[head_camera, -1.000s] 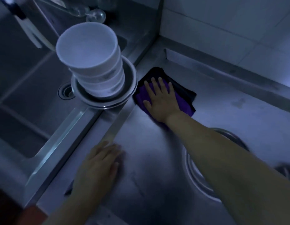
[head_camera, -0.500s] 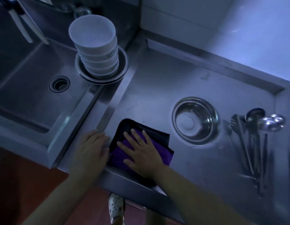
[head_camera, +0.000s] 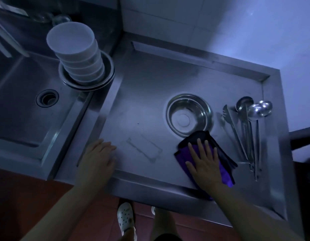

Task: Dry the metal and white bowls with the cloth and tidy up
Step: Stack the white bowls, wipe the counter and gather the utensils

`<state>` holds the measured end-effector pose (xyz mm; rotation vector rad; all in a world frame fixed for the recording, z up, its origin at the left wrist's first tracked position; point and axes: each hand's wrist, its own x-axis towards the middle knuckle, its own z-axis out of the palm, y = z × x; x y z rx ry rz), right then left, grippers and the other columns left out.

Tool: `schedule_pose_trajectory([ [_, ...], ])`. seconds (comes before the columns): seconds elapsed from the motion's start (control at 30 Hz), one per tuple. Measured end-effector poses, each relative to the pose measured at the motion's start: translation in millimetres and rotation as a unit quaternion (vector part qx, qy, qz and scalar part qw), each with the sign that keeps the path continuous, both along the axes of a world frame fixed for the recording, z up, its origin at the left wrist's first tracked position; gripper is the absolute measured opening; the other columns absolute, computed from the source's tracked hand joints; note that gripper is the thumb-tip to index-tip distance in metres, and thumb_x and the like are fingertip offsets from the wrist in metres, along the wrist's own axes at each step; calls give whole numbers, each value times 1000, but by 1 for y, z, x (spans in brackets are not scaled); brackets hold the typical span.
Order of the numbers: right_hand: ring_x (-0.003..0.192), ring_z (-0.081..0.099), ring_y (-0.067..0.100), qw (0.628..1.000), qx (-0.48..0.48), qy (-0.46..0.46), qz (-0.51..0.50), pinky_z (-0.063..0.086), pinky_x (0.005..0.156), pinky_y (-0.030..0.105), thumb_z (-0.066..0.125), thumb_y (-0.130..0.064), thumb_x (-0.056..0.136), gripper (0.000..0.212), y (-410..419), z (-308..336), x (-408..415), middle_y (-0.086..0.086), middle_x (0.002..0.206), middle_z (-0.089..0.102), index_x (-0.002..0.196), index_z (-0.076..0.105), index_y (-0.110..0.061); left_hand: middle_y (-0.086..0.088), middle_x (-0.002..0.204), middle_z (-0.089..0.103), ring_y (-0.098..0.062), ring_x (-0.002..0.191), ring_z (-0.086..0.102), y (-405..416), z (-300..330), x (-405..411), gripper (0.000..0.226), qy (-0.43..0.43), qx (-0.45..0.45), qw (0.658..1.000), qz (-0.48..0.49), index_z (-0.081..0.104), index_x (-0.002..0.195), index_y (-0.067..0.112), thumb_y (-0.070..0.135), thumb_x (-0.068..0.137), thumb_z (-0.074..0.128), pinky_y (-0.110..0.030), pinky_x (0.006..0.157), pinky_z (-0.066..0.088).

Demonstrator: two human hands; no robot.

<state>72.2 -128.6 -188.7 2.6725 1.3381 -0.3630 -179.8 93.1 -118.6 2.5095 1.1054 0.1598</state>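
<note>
A stack of white bowls (head_camera: 76, 54) stands inside nested metal bowls (head_camera: 108, 73) at the sink's right corner. A single metal bowl (head_camera: 189, 115) sits upright on the steel counter (head_camera: 142, 105). Just in front of it lies a purple and black cloth (head_camera: 223, 164), with my right hand (head_camera: 203, 159) pressed flat on it, fingers spread. My left hand (head_camera: 98, 157) rests flat on the counter near its front left edge, holding nothing.
Tongs and several ladles (head_camera: 249, 129) lie at the counter's right side. A sink (head_camera: 29, 105) with a drain (head_camera: 47, 98) is on the left. The tiled wall (head_camera: 202, 20) rises behind. My foot in a white clog (head_camera: 125, 218) shows below the counter's front edge.
My right hand slid the cloth from the back corner by the bowl stack to the front, then right to beside the single metal bowl. Left hand stayed flat on the counter.
</note>
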Motion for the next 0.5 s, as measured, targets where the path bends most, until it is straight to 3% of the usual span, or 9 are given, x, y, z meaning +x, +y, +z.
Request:
schedule_pose_trajectory([
  [0.07,142,9,33,1000,4,2,3,0,112,49,22,-52,89,64,2,-1,-18,11,154,12,147,21,-23,-21,102,69,-44,108,56,3,-2,-14,35,16,-13,1000,8,70,98,-4,-9,64,76,-51,90,46],
  [0.2,140,13,40,994,-2,34,104,0,110,48,27,-50,89,62,21,2,-60,14,154,16,146,25,-26,-17,104,69,-40,112,54,6,1,-44,33,31,-18,998,47,70,101,-2,-6,69,74,-46,96,42],
  [0.33,136,-32,32,976,-16,98,193,-32,104,43,13,-53,94,58,66,-8,-101,1,145,-37,138,-23,-42,-13,106,69,-38,114,52,7,8,-69,29,12,-26,997,78,70,102,0,-3,73,66,-43,97,40],
  [0.4,133,-38,26,968,-6,120,222,-37,100,41,14,-51,97,56,92,-14,-122,-1,144,-38,140,-21,-42,-11,105,69,-35,114,52,8,8,-81,34,20,-21,997,68,70,103,2,-6,70,68,-39,98,39],
  [0.5,132,-39,22,953,7,150,262,-37,99,39,15,-51,98,55,136,-13,-159,-2,150,-29,148,-4,-38,-13,107,68,-34,116,53,10,7,-97,31,36,-3,998,60,69,106,2,-2,76,66,-36,100,37],
])
